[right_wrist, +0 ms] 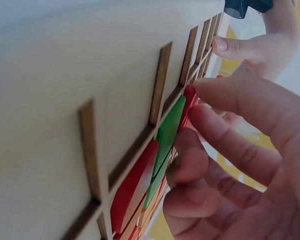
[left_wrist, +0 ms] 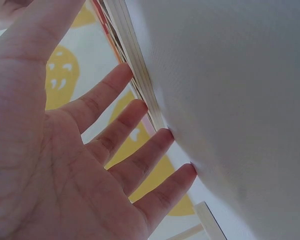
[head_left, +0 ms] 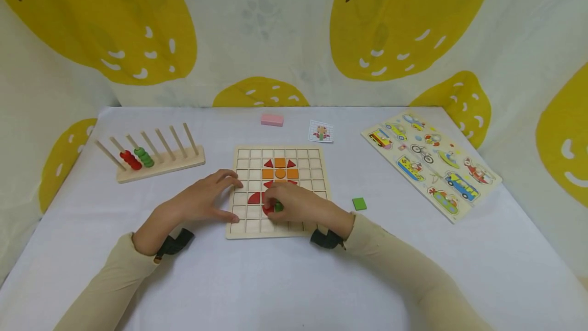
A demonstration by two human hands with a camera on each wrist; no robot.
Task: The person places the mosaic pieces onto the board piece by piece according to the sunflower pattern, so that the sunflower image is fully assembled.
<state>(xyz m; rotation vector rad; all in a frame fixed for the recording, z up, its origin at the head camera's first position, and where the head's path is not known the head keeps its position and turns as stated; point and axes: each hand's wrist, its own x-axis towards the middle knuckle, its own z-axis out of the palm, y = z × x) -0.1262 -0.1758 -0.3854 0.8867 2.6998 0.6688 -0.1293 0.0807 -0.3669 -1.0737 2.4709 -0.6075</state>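
Observation:
A wooden grid board (head_left: 239,229) lies on the table with flat red, orange and green pieces in its cells. My left hand (head_left: 202,199) rests at the board's left edge, fingers spread and fairly straight, fingertips at the rim; the left wrist view shows the board's side edge (left_wrist: 135,55) by the fingertips. Over the lower middle of the grid, my right hand (head_left: 298,206) pinches a red piece (right_wrist: 189,97) between thumb and fingers. It sits low in the grid, right beside a green square (right_wrist: 171,120). Another red piece (right_wrist: 132,190) lies past the green one.
A loose green square (head_left: 360,203) lies right of the board. Behind the board are a pink block (head_left: 272,120) and a pattern card (head_left: 321,131). A peg rack (head_left: 161,163) with red and green beads stands at left, a vehicle puzzle board (head_left: 429,162) at right.

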